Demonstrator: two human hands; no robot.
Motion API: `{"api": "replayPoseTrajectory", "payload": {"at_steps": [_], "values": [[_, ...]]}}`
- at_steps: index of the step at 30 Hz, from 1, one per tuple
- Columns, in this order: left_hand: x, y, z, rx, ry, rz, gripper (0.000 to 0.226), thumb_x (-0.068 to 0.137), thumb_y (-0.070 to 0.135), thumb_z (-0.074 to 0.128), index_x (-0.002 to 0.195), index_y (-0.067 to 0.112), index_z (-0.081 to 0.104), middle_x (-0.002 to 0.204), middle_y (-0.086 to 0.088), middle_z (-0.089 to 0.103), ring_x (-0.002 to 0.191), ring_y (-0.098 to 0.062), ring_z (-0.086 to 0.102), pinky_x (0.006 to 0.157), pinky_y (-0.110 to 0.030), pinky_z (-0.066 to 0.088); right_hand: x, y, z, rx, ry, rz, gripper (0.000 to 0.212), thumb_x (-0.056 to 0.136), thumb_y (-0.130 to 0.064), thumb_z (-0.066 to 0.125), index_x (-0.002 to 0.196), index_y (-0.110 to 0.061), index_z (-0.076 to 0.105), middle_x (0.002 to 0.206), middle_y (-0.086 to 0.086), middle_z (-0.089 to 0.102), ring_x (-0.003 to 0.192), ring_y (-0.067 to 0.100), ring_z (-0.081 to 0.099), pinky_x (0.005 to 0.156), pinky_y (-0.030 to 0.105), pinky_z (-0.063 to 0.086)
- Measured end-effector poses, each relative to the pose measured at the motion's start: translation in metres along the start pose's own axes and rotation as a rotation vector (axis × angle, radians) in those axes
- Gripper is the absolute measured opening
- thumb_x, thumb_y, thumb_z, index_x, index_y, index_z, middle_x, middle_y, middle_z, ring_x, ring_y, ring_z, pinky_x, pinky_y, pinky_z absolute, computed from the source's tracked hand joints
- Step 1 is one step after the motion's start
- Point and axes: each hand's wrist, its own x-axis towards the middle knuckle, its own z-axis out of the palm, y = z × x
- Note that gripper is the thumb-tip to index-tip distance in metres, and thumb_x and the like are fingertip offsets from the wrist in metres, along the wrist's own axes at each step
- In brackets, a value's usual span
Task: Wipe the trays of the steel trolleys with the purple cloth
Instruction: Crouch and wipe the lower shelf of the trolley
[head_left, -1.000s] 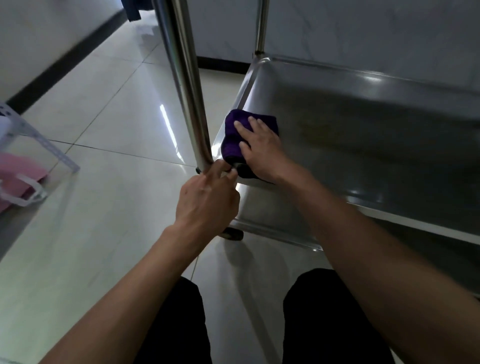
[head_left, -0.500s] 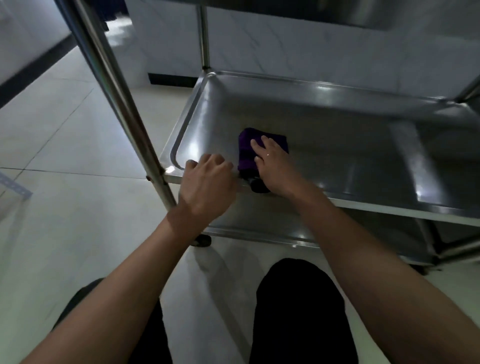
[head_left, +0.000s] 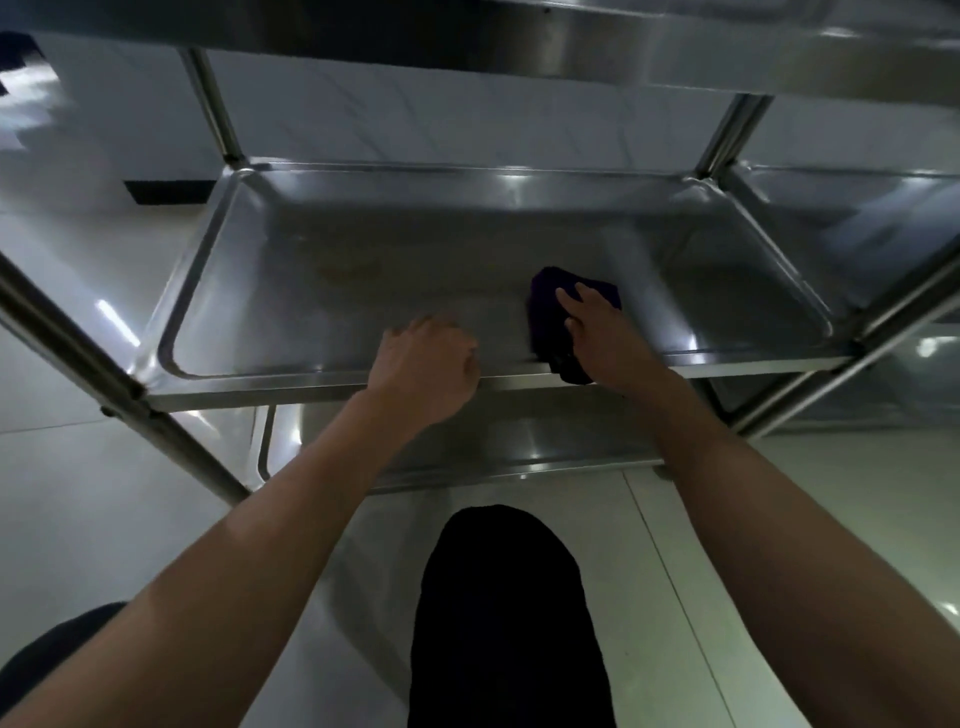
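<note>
Two hands on middle tray (head_left: 753, 270): right hand (head_left: 605, 338) flat, fingers straight, pressing purple cloth (head_left: 550, 312) near front rim; left hand (head_left: 426, 364) curled over rim. Mid-wipe; next likely sweeps toward stain (head_left: 353, 267).

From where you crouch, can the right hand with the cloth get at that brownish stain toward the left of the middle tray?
Probably yes. The right hand presses the purple cloth flat in the middle tray, and bare steel lies between it and the stain. The left hand grips the front rim, clear of that path.
</note>
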Motion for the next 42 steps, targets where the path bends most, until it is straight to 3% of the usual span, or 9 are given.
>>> {"api": "replayPoseTrajectory", "payload": {"at_steps": [9, 13, 19, 26, 32, 36, 42], "values": [[-0.007, -0.013, 0.016, -0.028, 0.019, 0.050, 0.035, 0.102, 0.041, 0.037, 0.112, 0.028, 0.068, 0.121, 0.005, 0.063, 0.113, -0.020, 0.054, 0.096, -0.043, 0.041, 0.011, -0.003, 0.014, -0.055, 0.040, 0.030, 0.049, 0.108, -0.017, 0.029, 0.157, -0.016, 0.024, 0.165, 0.012, 0.014, 0.152, 0.026, 0.012, 0.120, 0.044, 0.022], [-0.018, -0.047, 0.011, -0.035, 0.105, 0.006, 0.033, 0.101, 0.041, 0.041, 0.113, 0.025, 0.067, 0.126, 0.004, 0.059, 0.118, -0.021, 0.050, 0.094, -0.042, 0.040, 0.023, -0.022, 0.022, -0.015, 0.032, 0.006, 0.049, 0.108, -0.019, 0.029, 0.157, -0.017, 0.025, 0.165, 0.011, 0.015, 0.152, 0.028, 0.011, 0.121, 0.045, 0.021], [-0.050, -0.122, -0.008, 0.035, 0.173, -0.161, 0.034, 0.100, 0.041, 0.040, 0.117, 0.028, 0.066, 0.128, 0.001, 0.059, 0.119, -0.023, 0.052, 0.095, -0.048, 0.041, 0.052, -0.092, 0.047, 0.044, 0.009, -0.079, 0.049, 0.108, -0.022, 0.027, 0.157, -0.020, 0.023, 0.165, 0.010, 0.013, 0.152, 0.028, 0.009, 0.122, 0.046, 0.016], [-0.075, -0.164, -0.025, 0.130, 0.191, -0.333, 0.037, 0.099, 0.046, 0.037, 0.104, 0.030, 0.070, 0.114, 0.005, 0.064, 0.114, -0.022, 0.056, 0.096, -0.048, 0.045, 0.087, -0.181, 0.074, 0.023, -0.041, -0.215, 0.049, 0.108, -0.024, 0.027, 0.157, -0.022, 0.022, 0.165, 0.012, 0.013, 0.152, 0.030, 0.009, 0.122, 0.048, 0.016], [-0.086, -0.183, -0.020, 0.115, 0.210, -0.265, 0.041, 0.103, 0.049, 0.037, 0.112, 0.030, 0.072, 0.107, 0.005, 0.068, 0.102, -0.020, 0.063, 0.090, -0.041, 0.050, 0.112, -0.256, 0.096, 0.039, -0.113, -0.323, 0.050, 0.107, -0.026, 0.025, 0.157, -0.027, 0.021, 0.166, 0.007, 0.010, 0.153, 0.026, 0.007, 0.123, 0.046, 0.012], [-0.086, -0.188, -0.012, 0.135, 0.227, -0.263, 0.040, 0.102, 0.050, 0.039, 0.110, 0.027, 0.072, 0.108, 0.004, 0.068, 0.104, -0.019, 0.062, 0.093, -0.041, 0.047, 0.125, -0.308, 0.108, 0.029, -0.152, -0.433, 0.050, 0.107, -0.027, 0.026, 0.157, -0.030, 0.022, 0.166, 0.006, 0.011, 0.152, 0.024, 0.008, 0.123, 0.046, 0.012], [-0.089, -0.185, -0.008, 0.126, 0.273, -0.295, 0.037, 0.101, 0.049, 0.046, 0.115, 0.024, 0.071, 0.116, -0.001, 0.066, 0.111, -0.022, 0.060, 0.099, -0.045, 0.042, 0.130, -0.317, 0.115, 0.073, -0.163, -0.475, 0.050, 0.107, -0.028, 0.025, 0.157, -0.030, 0.021, 0.166, 0.004, 0.012, 0.152, 0.023, 0.008, 0.122, 0.046, 0.009]]}}
